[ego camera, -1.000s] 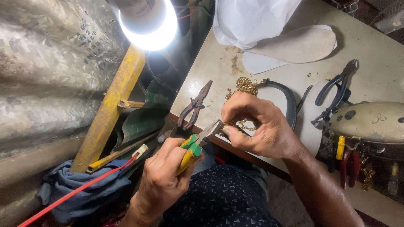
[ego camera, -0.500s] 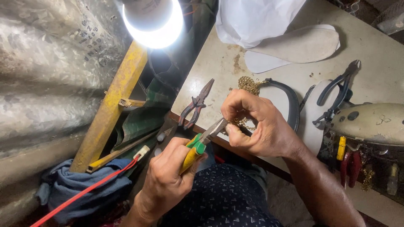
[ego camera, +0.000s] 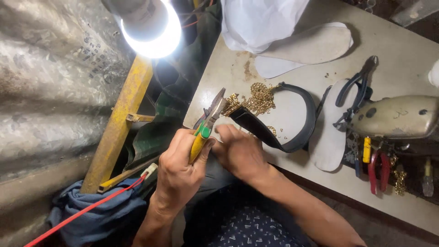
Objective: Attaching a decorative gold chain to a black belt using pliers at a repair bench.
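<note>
Hands worked at the near edge of the desk (ego camera: 402, 45), above a lap in dark patterned cloth. The left hand (ego camera: 180, 167) was closed around the yellow-green handles of pliers (ego camera: 208, 123), whose jaws pointed up toward the end of a black strap (ego camera: 279, 132). The right hand (ego camera: 240, 153) lay just beside it, fingers curled onto the strap's near end. Gold chain (ego camera: 258, 98) was bunched on the strap where it curved across the pale, stained desk. To the right lay a white insole (ego camera: 331, 137), red-handled pliers (ego camera: 378, 167) and a metal machine body (ego camera: 398, 116). Farther back rested a second pale insole (ego camera: 306, 45) and white cloth (ego camera: 260, 20). Left of the desk stood a yellow frame (ego camera: 121, 119) against a corrugated metal wall (ego camera: 45, 91), a lit bulb (ego camera: 148, 27) overhead.
</note>
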